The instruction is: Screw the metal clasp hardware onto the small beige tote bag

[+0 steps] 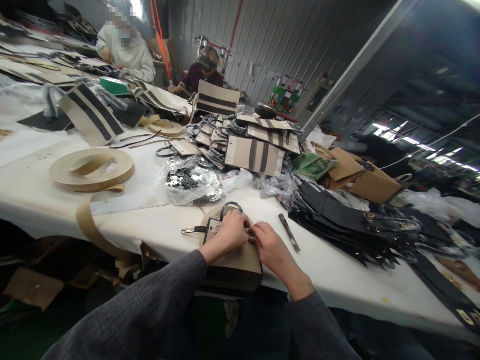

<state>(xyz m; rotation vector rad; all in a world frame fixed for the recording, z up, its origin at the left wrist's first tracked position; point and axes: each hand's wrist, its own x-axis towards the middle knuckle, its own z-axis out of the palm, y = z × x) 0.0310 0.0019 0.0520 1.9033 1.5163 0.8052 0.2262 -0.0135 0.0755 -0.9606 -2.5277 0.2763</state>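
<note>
A beige bag piece [242, 262] with a black side lies at the table's front edge, below both hands. Over its upper part is my left hand [233, 229], fingers closed in a pinch. Beside it my right hand [267, 244] pinches too, its fingertips meeting those of the left. Whatever the fingertips hold is too small or hidden to name. A dark looped handle [231, 205] rises behind my left hand. To the left a short black strap with a metal end [188, 230] sticks out from the bag piece. A dark, slim tool [289, 232] lies right of my right hand.
A tape roll [123, 170] stands left; a plastic bag of metal parts [193, 182] lies ahead. Striped beige panels [253, 155] are piled behind, black pieces [333, 220] stacked right beside a cardboard box [369, 182]. Two people [131, 50] sit across the table.
</note>
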